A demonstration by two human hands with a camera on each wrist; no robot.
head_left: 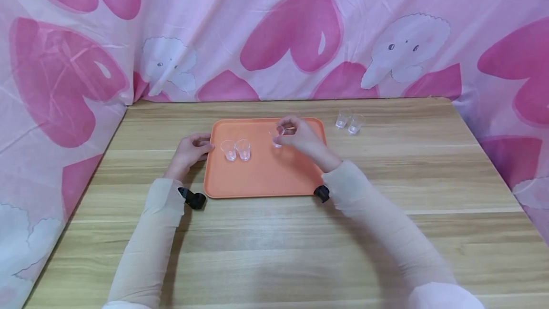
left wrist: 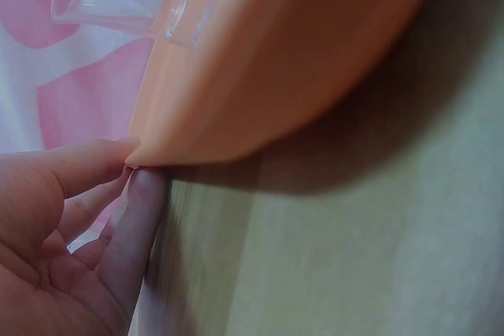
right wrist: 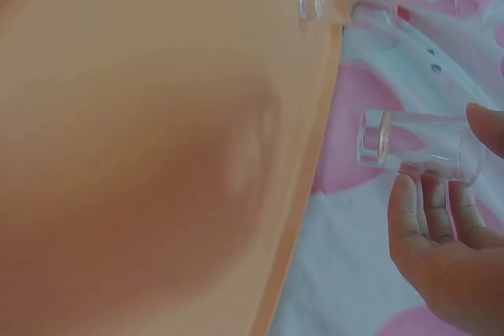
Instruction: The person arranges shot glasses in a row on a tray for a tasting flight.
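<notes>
An orange rectangular tray lies on the wooden table, and my left hand pinches its left rim, thumb above and finger below in the left wrist view. Over the tray's right half, my right hand grips a small clear cup between thumb and fingertips. The left wrist view does not include that cup. Two similar clear cups stand upright close together on the tray's left part, a left one and a right one.
Beyond the tray's back right corner, two more clear cups stand side by side on the table. A pink heart-patterned cloth hangs behind the table and along its sides. Black wrist cameras sit by the tray's front corners.
</notes>
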